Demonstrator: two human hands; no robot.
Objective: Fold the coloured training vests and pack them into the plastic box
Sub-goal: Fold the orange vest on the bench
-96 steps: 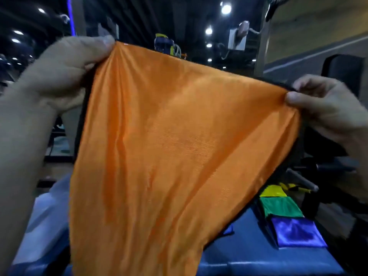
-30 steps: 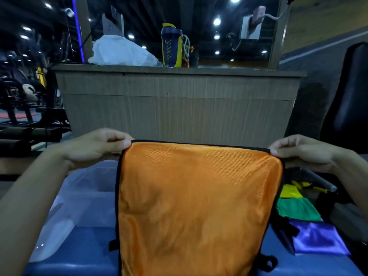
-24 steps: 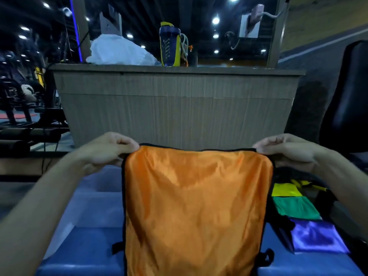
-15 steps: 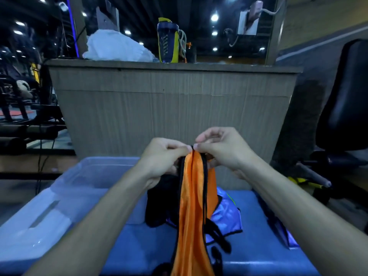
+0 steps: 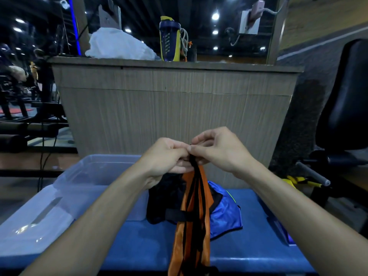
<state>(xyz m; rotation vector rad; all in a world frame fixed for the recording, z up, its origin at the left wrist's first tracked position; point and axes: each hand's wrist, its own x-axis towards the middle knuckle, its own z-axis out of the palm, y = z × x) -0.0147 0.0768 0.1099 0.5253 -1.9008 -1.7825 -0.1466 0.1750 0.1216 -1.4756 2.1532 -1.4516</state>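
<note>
The orange vest [image 5: 192, 222] hangs folded into a narrow strip with black trim running down it, its top edge pinched between both hands and its lower part dangling in front of the blue table [image 5: 249, 251]. The left hand [image 5: 166, 156] and the right hand [image 5: 219, 149] meet fingertip to fingertip at that top edge — each with fingers curled onto the black binding. Just below and behind the hands, a black vest [image 5: 165, 198] and a blue vest [image 5: 225, 214] lie crumpled on the table, the orange strip hanging across them. Below and to the left of the left hand stands the clear plastic box [image 5: 95, 176] — its lid [image 5: 33, 230] lies nearer the person. Beyond the hands rises a wooden counter [image 5: 175, 108], with a white bag [image 5: 117, 45] and a blue-and-yellow bottle [image 5: 170, 43] on top.
</note>
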